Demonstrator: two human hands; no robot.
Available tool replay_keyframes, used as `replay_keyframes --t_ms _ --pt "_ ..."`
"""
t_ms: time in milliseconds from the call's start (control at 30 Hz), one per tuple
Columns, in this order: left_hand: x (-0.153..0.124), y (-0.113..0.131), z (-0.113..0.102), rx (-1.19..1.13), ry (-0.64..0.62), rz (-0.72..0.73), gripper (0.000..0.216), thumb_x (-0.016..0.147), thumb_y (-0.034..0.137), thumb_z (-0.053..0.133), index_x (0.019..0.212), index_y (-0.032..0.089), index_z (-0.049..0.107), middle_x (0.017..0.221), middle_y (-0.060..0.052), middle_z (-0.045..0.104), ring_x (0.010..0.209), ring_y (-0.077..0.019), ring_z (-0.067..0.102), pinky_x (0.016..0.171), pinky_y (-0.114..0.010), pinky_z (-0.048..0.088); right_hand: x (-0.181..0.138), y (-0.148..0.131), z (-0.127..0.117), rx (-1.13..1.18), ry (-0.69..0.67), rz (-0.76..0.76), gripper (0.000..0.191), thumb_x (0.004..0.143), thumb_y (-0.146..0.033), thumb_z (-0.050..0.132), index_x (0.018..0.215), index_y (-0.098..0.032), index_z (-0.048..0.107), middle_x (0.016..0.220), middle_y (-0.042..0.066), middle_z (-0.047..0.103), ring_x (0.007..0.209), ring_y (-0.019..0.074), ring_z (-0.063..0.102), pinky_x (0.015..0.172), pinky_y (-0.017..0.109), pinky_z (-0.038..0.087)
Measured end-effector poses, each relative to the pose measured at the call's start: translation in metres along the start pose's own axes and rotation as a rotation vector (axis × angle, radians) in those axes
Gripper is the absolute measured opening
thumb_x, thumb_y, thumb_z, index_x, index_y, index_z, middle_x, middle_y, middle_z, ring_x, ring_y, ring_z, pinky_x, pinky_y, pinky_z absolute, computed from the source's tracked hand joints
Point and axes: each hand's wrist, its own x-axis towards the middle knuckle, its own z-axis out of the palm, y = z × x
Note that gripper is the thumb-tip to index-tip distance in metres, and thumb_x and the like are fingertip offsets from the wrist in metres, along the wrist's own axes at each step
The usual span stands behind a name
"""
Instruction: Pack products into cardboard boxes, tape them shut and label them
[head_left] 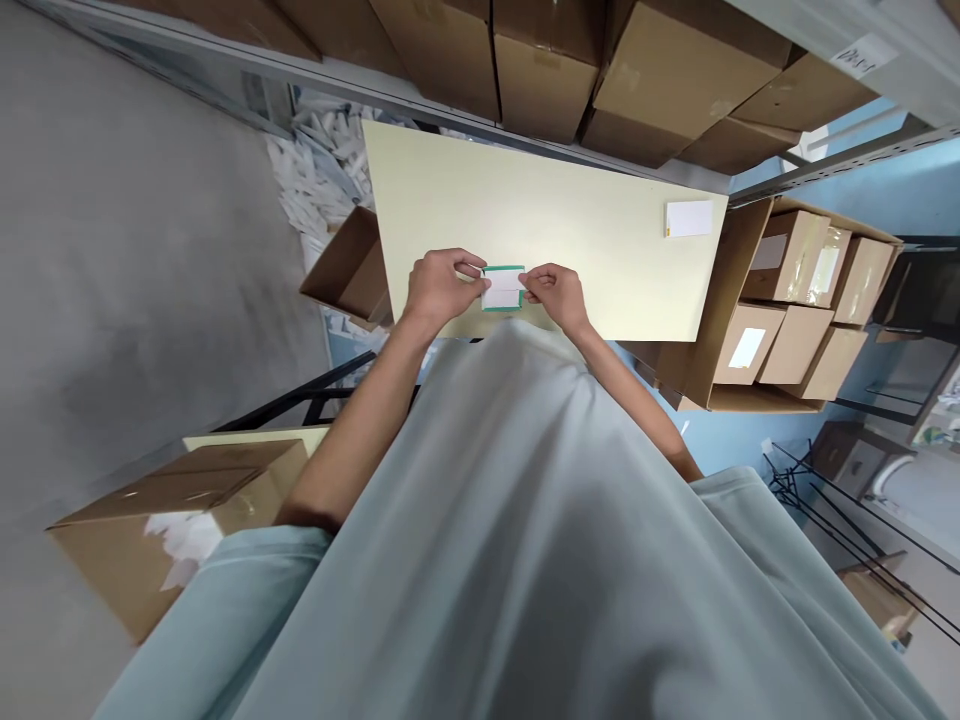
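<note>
Between my two hands, close to the near edge of the pale yellow table (pixel 540 190), is a small flat white box with green edges (pixel 502 290). A thin line runs across its white face. My left hand (pixel 444 288) pinches the box's left side, thumb on the white face and fingers at the far left corner. At the right side, my right hand (pixel 556 294) has its thumb and fingertips closed on the box's edge. Whether the box rests on the table or is slightly raised, I cannot tell.
A small white box (pixel 688 218) lies at the table's far right. Beside that end stands a large open carton (pixel 694 350) of smaller boxes. An open brown box (pixel 352 265) is at the left. Cardboard boxes (pixel 547 85) line the shelf behind; another carton (pixel 180 520) stands lower left.
</note>
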Motion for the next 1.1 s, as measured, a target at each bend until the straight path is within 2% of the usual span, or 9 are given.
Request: replay_keyframes --t_ms 100,233,333,533,633,733,867,967,1100 --pt "-0.004 -0.002 0.005 -0.086 -0.014 0.011 0.033 0.089 0.042 0.087 0.118 0.026 0.088 0.113 -0.007 0.086 0.097 -0.0277 0.082 0.094 -0.045 0.070 -0.004 -0.005 0.005 -0.010 0.025 0.025 0.027 0.102 -0.039 0.086 0.088 -0.021 0.073 0.080 -0.002 0.076 0.071 0.0150 0.077 0.080 0.029 0.067" --pt "-0.011 -0.002 0.010 -0.113 0.004 0.033 0.035 0.093 0.047 0.086 0.120 0.025 0.086 0.119 -0.008 0.084 0.103 -0.0280 0.081 0.093 -0.043 0.070 -0.015 -0.012 0.013 -0.225 0.101 -0.013 0.018 0.108 -0.036 0.076 0.098 -0.021 0.077 0.099 0.003 0.083 0.076 0.0175 0.081 0.090 0.034 0.066" --pt "-0.015 -0.002 0.012 -0.091 0.011 0.024 0.035 0.094 0.042 0.084 0.125 0.025 0.084 0.122 -0.008 0.082 0.105 -0.0275 0.082 0.095 -0.042 0.069 -0.019 -0.014 0.015 -0.321 0.123 -0.042 0.019 0.112 -0.037 0.070 0.103 -0.022 0.078 0.108 0.005 0.084 0.082 0.0189 0.083 0.094 0.036 0.065" --pt "-0.013 -0.009 0.014 -0.045 0.005 0.025 0.034 0.089 0.034 0.085 0.122 0.025 0.082 0.125 -0.006 0.082 0.101 -0.0255 0.081 0.103 -0.044 0.065 -0.010 -0.019 0.017 -0.415 0.108 -0.094 0.016 0.110 -0.035 0.070 0.103 -0.022 0.077 0.104 0.005 0.084 0.098 0.0220 0.081 0.096 0.036 0.063" --pt "-0.008 -0.011 0.015 -0.046 -0.016 0.034 0.037 0.086 0.030 0.088 0.122 0.025 0.079 0.123 -0.007 0.081 0.107 -0.0288 0.079 0.101 -0.046 0.064 -0.007 -0.022 0.020 -0.461 0.094 -0.117 0.016 0.111 -0.035 0.068 0.105 -0.023 0.076 0.106 0.005 0.083 0.098 0.0219 0.079 0.096 0.036 0.063" --pt "-0.010 -0.009 0.011 -0.025 -0.008 0.066 0.042 0.088 0.029 0.086 0.130 0.026 0.076 0.127 -0.007 0.079 0.109 -0.0287 0.078 0.099 -0.046 0.064 -0.004 -0.024 0.021 -0.486 0.075 -0.159 0.017 0.114 -0.036 0.065 0.107 -0.025 0.075 0.109 0.005 0.083 0.101 0.0220 0.077 0.098 0.036 0.062" --pt "-0.024 -0.007 -0.004 0.072 -0.047 0.266 0.030 0.100 0.029 0.073 0.130 0.027 0.078 0.138 -0.009 0.074 0.105 -0.0257 0.079 0.102 -0.043 0.064 0.001 -0.027 0.017 -0.534 0.044 -0.215 0.021 0.118 -0.039 0.060 0.111 -0.026 0.075 0.117 0.007 0.082 0.105 0.0224 0.075 0.103 0.037 0.062" --pt "-0.030 -0.012 -0.018 0.267 -0.147 0.468 0.029 0.104 0.027 0.071 0.131 0.029 0.082 0.142 -0.011 0.073 0.115 -0.0318 0.078 0.108 -0.048 0.061 0.003 -0.027 0.013 -0.572 0.001 -0.262 0.023 0.119 -0.040 0.059 0.112 -0.025 0.074 0.120 0.008 0.081 0.106 0.0236 0.074 0.102 0.038 0.062" --pt "-0.022 -0.018 -0.024 0.510 -0.152 0.658 0.027 0.108 0.027 0.069 0.129 0.029 0.086 0.146 -0.015 0.072 0.131 -0.0402 0.069 0.112 -0.058 0.056 0.005 -0.023 0.012 -0.622 -0.024 -0.317 0.021 0.119 -0.038 0.058 0.110 -0.024 0.071 0.121 0.010 0.078 0.108 0.0259 0.073 0.099 0.038 0.059"
